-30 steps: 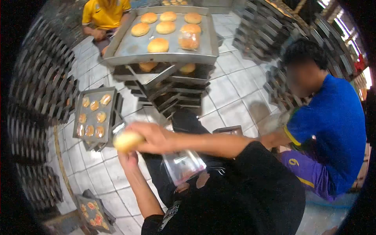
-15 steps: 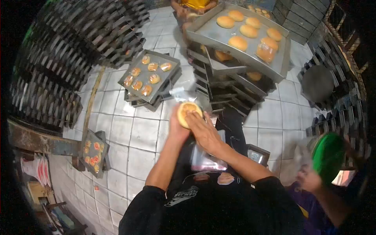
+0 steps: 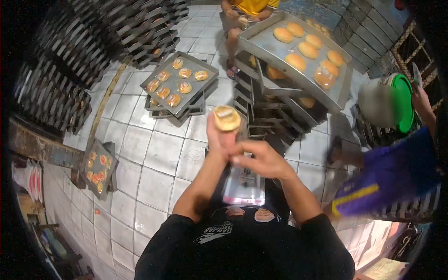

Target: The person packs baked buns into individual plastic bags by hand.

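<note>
A round bun (image 3: 227,118) rests in my left hand (image 3: 219,139), whose fingers are mostly hidden beneath it. A pale patch shows on its upper face. My right hand (image 3: 259,158) is just below and to the right, near my left wrist, fingers bent and somewhat blurred; what it holds, if anything, cannot be made out. Clear plastic bags (image 3: 244,186) lie on my lap under my right hand. Ahead to the right, a large metal tray (image 3: 280,55) holds several plain buns (image 3: 308,50) and a wrapped one (image 3: 324,77).
Stacked trays (image 3: 284,109) stand under the large tray. Wrapped buns fill a tray (image 3: 196,86) at left; another tray (image 3: 111,175) sits lower left. A person in yellow (image 3: 254,7) is ahead. Another person in purple shorts (image 3: 373,179) stands at right beside a green-rimmed container (image 3: 403,102).
My right hand has moved off the bun, down toward my left wrist. The bun has shifted slightly upward in my left hand. The person at right has risen and moved.
</note>
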`<state>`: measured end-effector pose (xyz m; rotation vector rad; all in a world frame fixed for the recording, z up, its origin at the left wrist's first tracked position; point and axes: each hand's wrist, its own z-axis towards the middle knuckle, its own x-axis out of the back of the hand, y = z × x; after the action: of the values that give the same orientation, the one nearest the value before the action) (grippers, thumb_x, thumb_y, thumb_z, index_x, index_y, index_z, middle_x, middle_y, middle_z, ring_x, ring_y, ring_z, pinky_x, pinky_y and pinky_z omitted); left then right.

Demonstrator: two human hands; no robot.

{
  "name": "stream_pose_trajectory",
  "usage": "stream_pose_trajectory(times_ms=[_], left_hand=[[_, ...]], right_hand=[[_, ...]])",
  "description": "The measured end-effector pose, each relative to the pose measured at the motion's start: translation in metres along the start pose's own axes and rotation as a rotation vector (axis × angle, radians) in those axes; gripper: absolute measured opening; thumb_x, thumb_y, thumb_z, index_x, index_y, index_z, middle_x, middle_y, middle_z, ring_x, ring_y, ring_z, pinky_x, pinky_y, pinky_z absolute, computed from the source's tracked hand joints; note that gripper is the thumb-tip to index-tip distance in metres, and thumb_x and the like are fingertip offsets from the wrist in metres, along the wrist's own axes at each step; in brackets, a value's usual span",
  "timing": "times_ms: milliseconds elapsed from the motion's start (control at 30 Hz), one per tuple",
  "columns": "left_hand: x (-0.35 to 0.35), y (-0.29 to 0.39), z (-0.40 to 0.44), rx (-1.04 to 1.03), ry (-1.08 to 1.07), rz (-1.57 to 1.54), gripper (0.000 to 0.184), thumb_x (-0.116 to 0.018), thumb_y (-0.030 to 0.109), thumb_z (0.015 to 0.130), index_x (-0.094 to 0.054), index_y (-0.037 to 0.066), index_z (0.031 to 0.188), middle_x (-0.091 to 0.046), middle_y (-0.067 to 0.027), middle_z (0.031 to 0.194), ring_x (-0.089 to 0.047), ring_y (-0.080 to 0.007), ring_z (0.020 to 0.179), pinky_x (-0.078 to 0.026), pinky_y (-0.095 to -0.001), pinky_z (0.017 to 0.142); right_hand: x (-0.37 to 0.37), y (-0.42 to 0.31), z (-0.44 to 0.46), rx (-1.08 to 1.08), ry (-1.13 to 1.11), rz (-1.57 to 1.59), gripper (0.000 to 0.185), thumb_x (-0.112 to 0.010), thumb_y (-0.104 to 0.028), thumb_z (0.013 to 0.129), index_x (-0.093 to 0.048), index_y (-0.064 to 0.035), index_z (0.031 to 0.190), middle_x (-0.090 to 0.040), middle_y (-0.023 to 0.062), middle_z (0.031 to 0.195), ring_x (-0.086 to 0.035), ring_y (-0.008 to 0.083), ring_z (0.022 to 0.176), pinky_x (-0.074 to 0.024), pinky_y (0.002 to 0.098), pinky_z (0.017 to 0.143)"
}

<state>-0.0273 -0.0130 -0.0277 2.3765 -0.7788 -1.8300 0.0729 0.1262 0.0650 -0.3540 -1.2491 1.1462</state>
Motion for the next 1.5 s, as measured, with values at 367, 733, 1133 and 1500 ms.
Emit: stream_pose_trajectory(times_ms=[367, 733, 1133, 1500], left_hand=[[0.01, 0.015, 0.005, 0.183, -0.012, 0.029, 0.069, -0.031, 0.062, 0.107, -0.053, 0.005, 0.14, -0.063, -0.0188, 0.132, -0.062, -0.0361, 0.119, -0.05, -0.0553, 0.105], [0.037, 0.03, -0.042, 0.071, -0.083, 0.37, 0.042, -0.051, 0.04, 0.109, -0.057, 0.007, 0.134, -0.064, -0.0109, 0.128, -0.064, -0.0217, 0.11, -0.053, -0.0386, 0.095], [0.03, 0.05, -0.051, 0.379, 0.121, 0.208, 0.024, -0.058, 0.026, 0.105, -0.063, 0.01, 0.123, -0.071, -0.0072, 0.117, -0.07, -0.0229, 0.1, -0.058, -0.0391, 0.088], [0.041, 0.039, -0.033, -0.172, -0.057, 0.945, 0.037, -0.055, 0.029, 0.109, -0.07, -0.002, 0.121, -0.072, -0.0083, 0.112, -0.064, -0.0132, 0.102, -0.049, -0.0275, 0.091]], right_hand=[[-0.03, -0.008, 0.001, -0.276, -0.289, 0.718, 0.016, -0.072, -0.01, 0.095, -0.06, -0.0035, 0.085, -0.062, 0.0041, 0.087, -0.059, 0.0148, 0.076, -0.0498, 0.0302, 0.071], [-0.033, 0.01, -0.007, 0.13, 0.189, -0.349, 0.028, -0.077, -0.004, 0.081, -0.07, -0.0013, 0.107, -0.069, 0.0119, 0.107, -0.069, 0.0315, 0.096, -0.0566, 0.0364, 0.081], [-0.04, 0.031, 0.0, 0.065, 0.214, -0.163, 0.042, -0.072, -0.013, 0.093, -0.06, -0.0003, 0.13, -0.065, 0.0179, 0.123, -0.068, 0.022, 0.096, -0.0557, 0.0345, 0.086], [-0.032, 0.071, 0.0, -0.529, 0.27, 0.059, 0.027, -0.061, -0.022, 0.104, -0.069, -0.001, 0.119, -0.071, 0.0085, 0.088, -0.066, 0.0115, 0.069, -0.052, 0.0304, 0.062]])
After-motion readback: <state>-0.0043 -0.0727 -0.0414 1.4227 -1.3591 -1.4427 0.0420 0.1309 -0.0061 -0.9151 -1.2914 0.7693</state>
